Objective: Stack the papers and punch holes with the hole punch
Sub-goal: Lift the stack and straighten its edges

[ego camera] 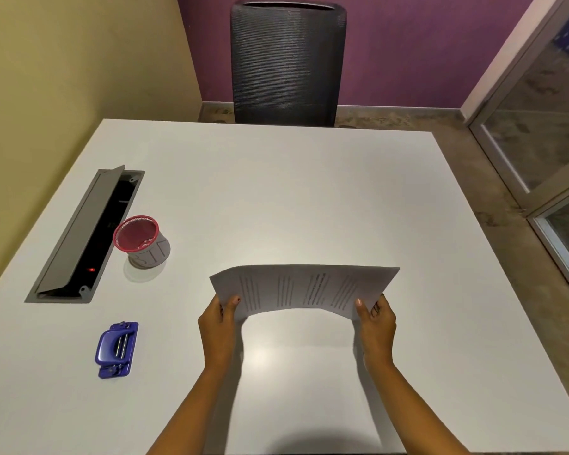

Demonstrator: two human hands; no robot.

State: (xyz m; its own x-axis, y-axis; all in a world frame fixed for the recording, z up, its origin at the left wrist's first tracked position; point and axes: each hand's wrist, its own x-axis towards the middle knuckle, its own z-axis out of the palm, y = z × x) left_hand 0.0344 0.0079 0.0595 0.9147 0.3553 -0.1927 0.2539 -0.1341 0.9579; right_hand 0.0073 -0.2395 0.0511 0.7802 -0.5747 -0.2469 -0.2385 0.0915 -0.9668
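Note:
A stack of printed papers [304, 289] is held up off the white table [276, 192], tilted and bowed upward in the middle, text lines facing me. My left hand [218, 326] grips its left end, thumb on top. My right hand [375, 323] grips its right end the same way. A blue hole punch [116, 349] lies on the table to the left of my left hand, well apart from the papers.
A red mesh pen cup [142, 241] stands at the left. Beside it an open grey cable hatch [83, 238] is set into the tabletop. A dark mesh chair [288, 60] stands behind the far edge. A glass partition [546, 142] runs along the right.

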